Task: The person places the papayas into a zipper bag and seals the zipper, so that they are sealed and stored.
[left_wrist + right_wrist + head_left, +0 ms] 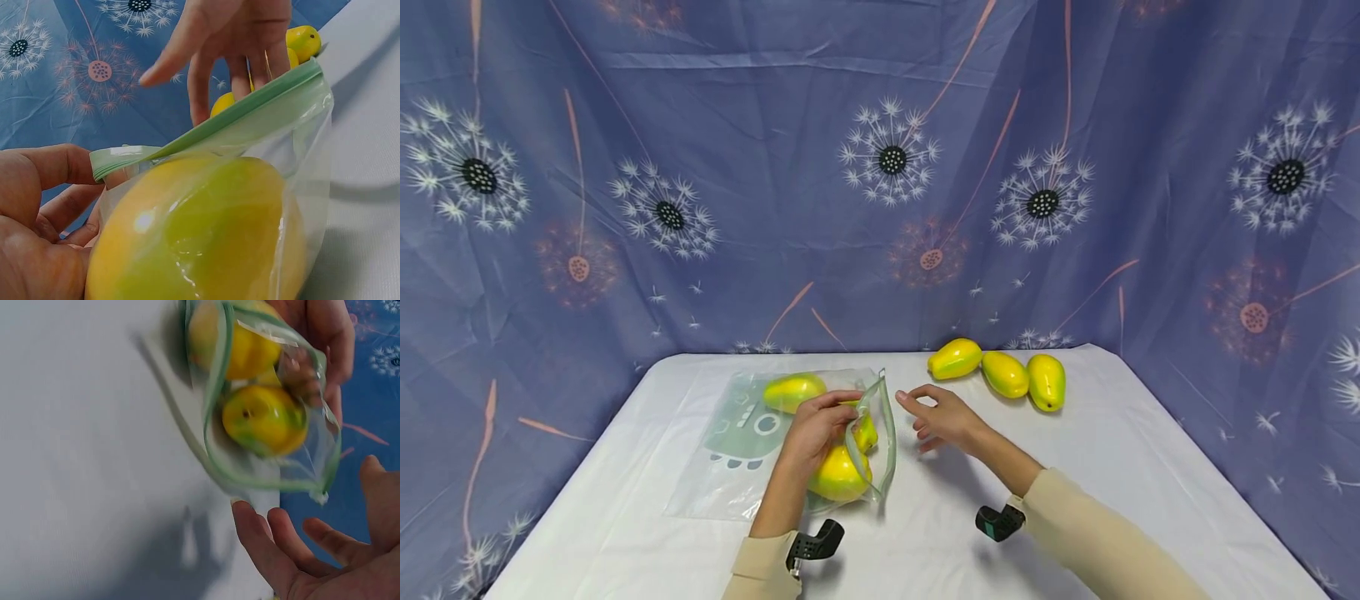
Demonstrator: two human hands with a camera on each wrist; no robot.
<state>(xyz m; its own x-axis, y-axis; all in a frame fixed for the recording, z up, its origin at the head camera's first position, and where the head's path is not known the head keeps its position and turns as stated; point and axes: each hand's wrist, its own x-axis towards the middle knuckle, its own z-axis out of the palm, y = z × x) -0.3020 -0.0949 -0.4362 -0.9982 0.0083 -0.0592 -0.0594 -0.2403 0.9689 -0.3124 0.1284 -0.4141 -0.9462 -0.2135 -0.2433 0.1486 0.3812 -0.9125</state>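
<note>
A clear zip bag (pixel 737 433) with a green seal and a printed cartoon face lies on the table, its mouth spread toward the right. Inside are yellow-green, papaya-shaped fruits: one (pixel 793 392) deep in the bag, one (pixel 842 475) at the near side, another (pixel 265 419) by the mouth. My left hand (pixel 816 429) pinches the bag's rim between thumb and fingers; part of that grip is hidden by the plastic. Just right of the mouth, my right hand (pixel 947 417) hovers with spread, loosely bent fingers and holds nothing.
Three more such fruits stand in a row at the table's back right: the left one (pixel 955 359), the middle one (pixel 1005 374) and the right one (pixel 1047 382). A blue dandelion-print curtain (pixel 790 208) surrounds the white-covered table (pixel 1150 483) at the back and sides.
</note>
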